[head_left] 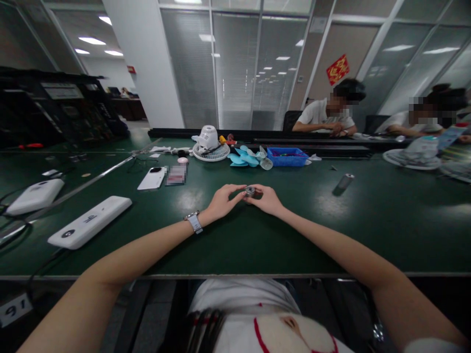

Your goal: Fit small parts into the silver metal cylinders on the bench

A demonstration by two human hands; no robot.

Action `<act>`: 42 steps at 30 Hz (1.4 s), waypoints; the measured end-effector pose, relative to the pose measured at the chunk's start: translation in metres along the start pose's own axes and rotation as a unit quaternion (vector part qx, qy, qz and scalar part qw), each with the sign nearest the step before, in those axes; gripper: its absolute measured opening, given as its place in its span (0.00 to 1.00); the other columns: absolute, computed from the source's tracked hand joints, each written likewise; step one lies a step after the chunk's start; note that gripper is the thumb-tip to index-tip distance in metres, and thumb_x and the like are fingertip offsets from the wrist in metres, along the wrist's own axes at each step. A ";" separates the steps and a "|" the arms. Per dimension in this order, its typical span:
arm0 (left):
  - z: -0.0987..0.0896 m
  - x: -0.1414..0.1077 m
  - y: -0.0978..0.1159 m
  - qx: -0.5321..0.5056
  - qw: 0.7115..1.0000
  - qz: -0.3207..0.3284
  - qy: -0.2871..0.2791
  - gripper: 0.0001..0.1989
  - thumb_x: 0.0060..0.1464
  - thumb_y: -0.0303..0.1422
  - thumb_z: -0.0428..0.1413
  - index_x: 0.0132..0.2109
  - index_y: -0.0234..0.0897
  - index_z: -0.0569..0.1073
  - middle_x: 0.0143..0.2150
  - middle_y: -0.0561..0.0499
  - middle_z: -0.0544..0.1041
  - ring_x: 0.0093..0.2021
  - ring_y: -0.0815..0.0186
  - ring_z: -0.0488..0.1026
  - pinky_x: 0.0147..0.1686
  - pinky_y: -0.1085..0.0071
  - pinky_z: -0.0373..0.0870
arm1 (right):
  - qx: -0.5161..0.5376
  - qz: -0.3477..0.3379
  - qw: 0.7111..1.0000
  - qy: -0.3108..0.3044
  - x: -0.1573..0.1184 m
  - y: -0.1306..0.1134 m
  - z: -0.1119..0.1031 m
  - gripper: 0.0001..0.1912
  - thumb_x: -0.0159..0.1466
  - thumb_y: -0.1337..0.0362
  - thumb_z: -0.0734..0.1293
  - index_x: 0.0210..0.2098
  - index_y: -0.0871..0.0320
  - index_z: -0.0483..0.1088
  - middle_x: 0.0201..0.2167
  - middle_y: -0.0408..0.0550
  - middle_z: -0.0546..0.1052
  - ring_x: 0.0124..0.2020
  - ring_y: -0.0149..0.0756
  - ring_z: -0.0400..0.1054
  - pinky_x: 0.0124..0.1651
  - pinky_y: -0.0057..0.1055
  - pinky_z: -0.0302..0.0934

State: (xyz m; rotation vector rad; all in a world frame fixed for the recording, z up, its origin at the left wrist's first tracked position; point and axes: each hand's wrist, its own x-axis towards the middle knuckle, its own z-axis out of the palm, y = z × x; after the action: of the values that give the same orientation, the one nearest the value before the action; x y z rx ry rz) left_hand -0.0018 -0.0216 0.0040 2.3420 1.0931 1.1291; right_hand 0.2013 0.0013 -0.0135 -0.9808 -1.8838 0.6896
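Metal piece, small, round and silvery, sits between the two bare hands above the green table, near the centre of the view. Left hand grips it from nine o'clock and right hand from three o'clock, each with fingers partly curled and thumb and fingertips parted only by the piece's width. Whether it touches the tabletop is unclear. Taking the piece as the dial's centre, a white fan body lies at eleven, light-blue fan blades at twelve, and a blue basket between one and two. Silver cylinder rests at three, well apart from the hands; white phone lies at nine, with a long white device farther out, slightly lower.
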 end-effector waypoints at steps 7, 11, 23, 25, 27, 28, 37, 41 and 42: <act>-0.001 0.006 -0.003 -0.021 0.999 -0.023 0.011 0.13 0.59 0.41 0.54 0.45 0.43 0.80 0.45 0.50 0.81 0.47 0.61 0.74 0.49 0.64 0.68 | -0.033 -0.019 0.999 -0.028 -0.009 -0.008 0.009 0.20 0.57 0.59 0.74 0.47 0.59 0.73 0.40 0.48 0.79 0.39 0.38 0.73 0.43 0.33 0.66; 0.003 0.012 0.002 -0.015 1.000 -0.011 0.012 0.13 0.58 0.42 0.56 0.44 0.43 0.80 0.44 0.50 0.81 0.48 0.61 0.74 0.49 0.63 0.67 | -0.034 -0.036 0.998 -0.030 -0.009 -0.003 0.012 0.18 0.58 0.59 0.73 0.46 0.59 0.73 0.40 0.48 0.78 0.40 0.38 0.72 0.43 0.33 0.66; -0.010 0.012 -0.036 0.050 0.996 -0.065 -0.020 0.10 0.54 0.42 0.59 0.40 0.47 0.82 0.37 0.51 0.82 0.41 0.60 0.74 0.47 0.62 0.64 | -0.014 -0.017 0.999 -0.027 -0.010 -0.005 0.015 0.21 0.56 0.57 0.75 0.47 0.58 0.73 0.41 0.48 0.79 0.42 0.39 0.74 0.47 0.35 0.68; -0.011 0.008 -0.044 0.099 0.990 -0.087 -0.056 0.09 0.53 0.42 0.60 0.39 0.48 0.83 0.35 0.51 0.82 0.41 0.58 0.73 0.48 0.60 0.61 | 0.010 -0.001 1.000 -0.024 -0.007 -0.003 0.011 0.22 0.55 0.57 0.75 0.46 0.59 0.73 0.42 0.50 0.79 0.42 0.39 0.74 0.48 0.36 0.68; -0.011 0.006 -0.049 0.124 0.985 -0.097 -0.076 0.10 0.54 0.43 0.60 0.41 0.50 0.82 0.36 0.51 0.82 0.42 0.57 0.72 0.48 0.59 0.60 | 0.044 0.027 0.999 -0.005 -0.002 0.005 -0.002 0.22 0.54 0.57 0.75 0.46 0.60 0.74 0.42 0.52 0.79 0.42 0.40 0.75 0.48 0.37 0.69; -0.011 0.006 -0.050 0.125 0.984 -0.097 -0.081 0.11 0.54 0.43 0.59 0.42 0.50 0.82 0.37 0.51 0.82 0.42 0.58 0.72 0.48 0.59 0.60 | 0.055 0.044 0.997 0.017 0.001 0.013 -0.013 0.23 0.54 0.56 0.75 0.46 0.60 0.74 0.42 0.52 0.79 0.42 0.41 0.75 0.48 0.38 0.69; -0.009 0.006 -0.058 0.092 0.989 -0.104 -0.048 0.20 0.53 0.48 0.58 0.49 0.47 0.79 0.36 0.49 0.79 0.37 0.61 0.71 0.40 0.65 0.65 | -0.225 0.213 0.894 0.323 0.004 0.112 -0.170 0.20 0.53 0.57 0.74 0.41 0.62 0.74 0.39 0.57 0.78 0.42 0.46 0.74 0.48 0.41 0.67; -0.008 0.007 -0.058 0.065 0.991 -0.118 -0.014 0.21 0.56 0.49 0.53 0.49 0.43 0.79 0.34 0.49 0.78 0.34 0.62 0.72 0.37 0.66 0.67 | -0.275 0.308 0.858 0.306 -0.010 0.120 -0.191 0.21 0.54 0.55 0.73 0.43 0.61 0.72 0.42 0.58 0.77 0.45 0.50 0.72 0.50 0.45 0.65; -0.008 0.007 -0.057 0.060 0.991 -0.123 -0.007 0.21 0.56 0.49 0.53 0.48 0.42 0.79 0.34 0.49 0.78 0.34 0.63 0.72 0.37 0.66 0.67 | -0.281 0.316 0.851 0.310 -0.011 0.116 -0.188 0.24 0.54 0.55 0.73 0.46 0.61 0.71 0.44 0.59 0.76 0.47 0.51 0.71 0.51 0.47 0.63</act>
State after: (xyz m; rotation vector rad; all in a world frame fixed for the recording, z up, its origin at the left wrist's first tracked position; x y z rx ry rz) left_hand -0.0334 0.0211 -0.0196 2.2201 1.4350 0.9810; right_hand 0.4125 0.0683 -0.0207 -1.9771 -1.1637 0.1000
